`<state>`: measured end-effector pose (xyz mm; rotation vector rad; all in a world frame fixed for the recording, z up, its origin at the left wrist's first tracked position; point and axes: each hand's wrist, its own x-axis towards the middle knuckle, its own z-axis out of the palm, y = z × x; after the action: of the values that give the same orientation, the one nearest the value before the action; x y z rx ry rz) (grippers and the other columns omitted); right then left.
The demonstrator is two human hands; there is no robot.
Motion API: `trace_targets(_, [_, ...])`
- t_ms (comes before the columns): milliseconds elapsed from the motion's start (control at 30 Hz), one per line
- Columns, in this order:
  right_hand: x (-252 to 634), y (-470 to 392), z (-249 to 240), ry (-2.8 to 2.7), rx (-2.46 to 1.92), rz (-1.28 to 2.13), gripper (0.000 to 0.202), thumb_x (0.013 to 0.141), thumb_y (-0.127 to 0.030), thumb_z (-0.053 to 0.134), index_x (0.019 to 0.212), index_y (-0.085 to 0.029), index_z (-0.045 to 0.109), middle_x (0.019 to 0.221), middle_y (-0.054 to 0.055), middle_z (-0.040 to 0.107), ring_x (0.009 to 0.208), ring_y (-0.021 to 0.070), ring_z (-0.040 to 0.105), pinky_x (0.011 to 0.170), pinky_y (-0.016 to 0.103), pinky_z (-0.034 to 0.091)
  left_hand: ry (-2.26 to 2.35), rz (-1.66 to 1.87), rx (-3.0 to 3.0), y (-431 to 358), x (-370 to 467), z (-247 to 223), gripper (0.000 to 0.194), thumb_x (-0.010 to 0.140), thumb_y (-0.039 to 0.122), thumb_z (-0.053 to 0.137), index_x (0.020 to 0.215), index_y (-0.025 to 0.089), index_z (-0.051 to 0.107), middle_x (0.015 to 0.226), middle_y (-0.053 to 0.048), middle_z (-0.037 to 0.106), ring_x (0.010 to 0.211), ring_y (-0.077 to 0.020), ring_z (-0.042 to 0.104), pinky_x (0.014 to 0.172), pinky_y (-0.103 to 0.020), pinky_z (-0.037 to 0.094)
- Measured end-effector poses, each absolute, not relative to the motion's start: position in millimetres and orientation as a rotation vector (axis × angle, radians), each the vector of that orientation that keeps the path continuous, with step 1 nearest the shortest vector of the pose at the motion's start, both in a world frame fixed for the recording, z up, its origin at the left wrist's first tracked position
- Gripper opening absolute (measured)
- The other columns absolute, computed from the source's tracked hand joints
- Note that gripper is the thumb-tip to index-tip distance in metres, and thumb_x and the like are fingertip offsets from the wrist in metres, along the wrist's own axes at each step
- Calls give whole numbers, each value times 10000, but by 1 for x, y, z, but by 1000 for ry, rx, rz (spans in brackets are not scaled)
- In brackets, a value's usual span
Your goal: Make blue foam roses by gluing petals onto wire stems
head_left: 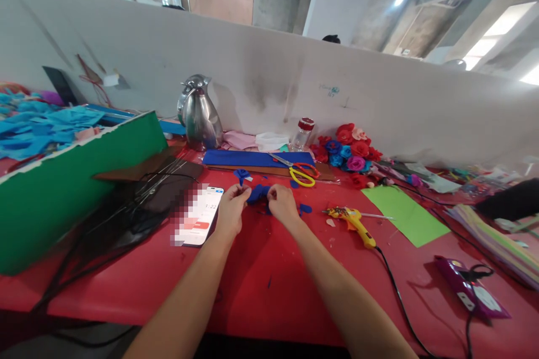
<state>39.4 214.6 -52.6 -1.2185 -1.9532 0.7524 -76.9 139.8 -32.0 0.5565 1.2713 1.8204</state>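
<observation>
My left hand (231, 207) is closed, its thumb and fingers pinching the left end of a crumpled dark blue strip (257, 194), which may be paper or felt. At the strip's other end, the fingertips of my right hand (283, 203) press together on it. Just above my left fingers shows a small blue flower-like piece (241, 174); whether it joins the strip I cannot tell. Blue scraps (305, 209) lie beside my right hand. Behind, scissors (297, 169) with red and yellow handles rest across a folded blue sheet (236, 158).
A lit phone (197, 217) lies left of my hands, near a green box wall (92, 190). To the right are a yellow glue gun (353, 224) with its cord, a light green sheet (406, 214) and a purple power strip (469, 286). A steel jug (201, 118), glass jar (303, 134) and colourful flowers (351, 148) stand behind.
</observation>
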Motion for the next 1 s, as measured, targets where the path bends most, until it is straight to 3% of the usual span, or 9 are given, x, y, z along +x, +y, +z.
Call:
trace_targets(200, [59, 199, -52, -1720, -1119, 1080, 37, 668, -230, 523, 635, -227, 506, 641, -24, 516, 651, 159, 470, 660, 289, 378, 1359, 1645, 623, 140, -63, -39, 245, 516, 237, 771, 730, 167, 674, 654, 17, 631, 583, -107, 521, 533, -224, 327])
trace_targets(433, [57, 186, -44, -1422, -969, 1549, 198, 620, -398, 586, 665, -216, 524, 572, -45, 466, 505, 112, 399, 475, 237, 307, 1199, 1543, 710, 134, -56, -32, 268, 497, 203, 783, 747, 154, 701, 694, -5, 671, 625, -123, 574, 593, -238, 398])
trace_targets(533, [58, 184, -40, -1343, -923, 1629, 206, 584, -384, 621, 622, -212, 515, 545, -54, 450, 488, 97, 368, 473, 234, 294, 1191, 1518, 695, 133, -55, -28, 320, 500, 194, 785, 809, 160, 709, 721, -4, 677, 580, -97, 540, 517, -215, 342])
trace_targets(633, [59, 183, -36, -1313, -879, 1676, 212, 567, -369, 650, 595, -207, 517, 513, -62, 428, 477, 91, 345, 476, 234, 280, 1144, 1501, 634, 132, -56, -26, 357, 520, 211, 791, 859, 166, 688, 549, 59, 557, 425, -43, 369, 430, -208, 216])
trace_targets(733, [60, 182, -32, -1308, -807, 1735, 227, 580, -372, 671, 593, -206, 518, 520, -61, 438, 485, 92, 353, 483, 234, 289, 1087, 1482, 570, 131, -59, -23, 284, 533, 285, 810, 693, 160, 611, 415, 118, 325, 373, -24, 210, 409, -214, 158])
trace_targets(867, [62, 185, -33, -1326, -778, 1679, 220, 599, -356, 691, 627, -205, 535, 542, -67, 456, 501, 91, 373, 495, 226, 310, 1116, 1567, 561, 132, -65, -21, 390, 438, 262, 863, 640, 166, 544, 443, 115, 353, 384, -13, 210, 407, -218, 161])
trace_targets(1000, [63, 190, -38, -1328, -794, 1585, 204, 617, -351, 676, 657, -212, 532, 564, -67, 475, 519, 98, 410, 517, 230, 351, 1122, 1642, 564, 134, -68, -20, 417, 451, 275, 862, 598, 188, 482, 448, 120, 346, 386, -16, 208, 411, -224, 193])
